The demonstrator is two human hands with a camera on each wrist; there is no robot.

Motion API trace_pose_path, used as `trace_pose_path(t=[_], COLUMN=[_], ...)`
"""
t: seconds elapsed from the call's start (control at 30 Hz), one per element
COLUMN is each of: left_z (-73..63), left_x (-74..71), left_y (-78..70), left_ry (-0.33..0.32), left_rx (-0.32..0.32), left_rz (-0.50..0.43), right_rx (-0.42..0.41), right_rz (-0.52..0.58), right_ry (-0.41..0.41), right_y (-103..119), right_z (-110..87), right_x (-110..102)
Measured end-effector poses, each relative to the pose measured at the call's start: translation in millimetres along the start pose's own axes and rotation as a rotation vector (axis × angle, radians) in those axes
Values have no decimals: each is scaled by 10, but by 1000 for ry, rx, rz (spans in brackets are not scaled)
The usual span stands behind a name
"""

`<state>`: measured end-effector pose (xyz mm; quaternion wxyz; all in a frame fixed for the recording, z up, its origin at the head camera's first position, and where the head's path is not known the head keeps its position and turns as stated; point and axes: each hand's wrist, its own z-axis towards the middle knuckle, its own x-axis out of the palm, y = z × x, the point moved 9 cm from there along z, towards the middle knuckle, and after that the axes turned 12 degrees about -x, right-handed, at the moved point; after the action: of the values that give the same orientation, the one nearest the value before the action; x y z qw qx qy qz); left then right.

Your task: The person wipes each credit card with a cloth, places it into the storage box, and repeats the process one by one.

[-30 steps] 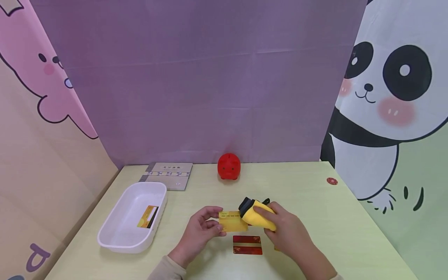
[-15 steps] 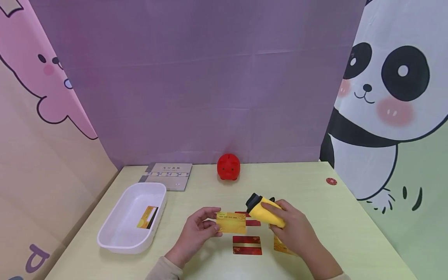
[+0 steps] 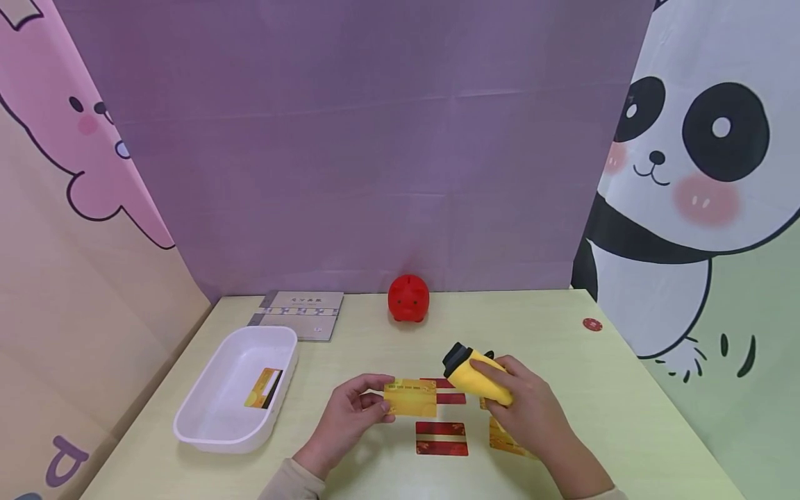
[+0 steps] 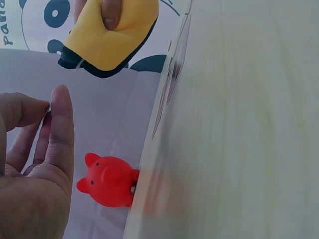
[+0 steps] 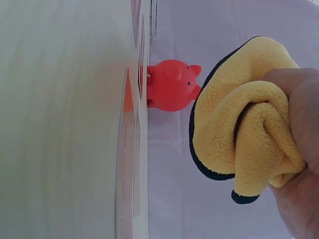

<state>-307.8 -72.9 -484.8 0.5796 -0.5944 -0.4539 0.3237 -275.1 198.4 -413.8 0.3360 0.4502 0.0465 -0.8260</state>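
Note:
Between thumb and fingers, my left hand (image 3: 350, 413) pinches the edge of a yellow card (image 3: 410, 398), raised above the table with its face toward the head camera. My right hand (image 3: 528, 410) grips a bunched yellow cloth (image 3: 478, 378) with dark edging, just right of the card and apart from it. In the right wrist view the plush folds of the cloth (image 5: 249, 124) fill the grasp. Below the hands lie a red card (image 3: 442, 439) with a gold stripe and another red card (image 3: 453, 398) partly covered by the held one. A yellow card (image 3: 505, 439) is half hidden under my right hand.
At the left stands a white plastic tray (image 3: 186, 425) with an orange and white card (image 3: 264, 388) in it. Behind it lies a grey booklet (image 3: 303, 312). A red piggy bank (image 3: 409, 298) stands at the back, and a red chip (image 3: 592, 324) lies far right.
The cloth has come off the held card and moved right with my right hand, uncovering the cards beneath. My left hand has shifted slightly left, still pinching the yellow card.

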Motion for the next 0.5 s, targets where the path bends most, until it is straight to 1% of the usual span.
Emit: trace_pose_path(t=[0.3, 0.4, 0.5], left_z=[-9, -10, -10], left_x=[-5, -5, -6], left_y=[3, -3, -13], left_ry=[-24, -28, -26], left_rx=[-15, -11, 9], left_rz=[9, 11, 11], right_rx=[-1, 0, 6], right_rz=[-5, -10, -11], right_ry=[-3, -3, 0], right_y=[-5, -7, -10], right_z=[-4, -4, -4], right_x=[11, 13, 16])
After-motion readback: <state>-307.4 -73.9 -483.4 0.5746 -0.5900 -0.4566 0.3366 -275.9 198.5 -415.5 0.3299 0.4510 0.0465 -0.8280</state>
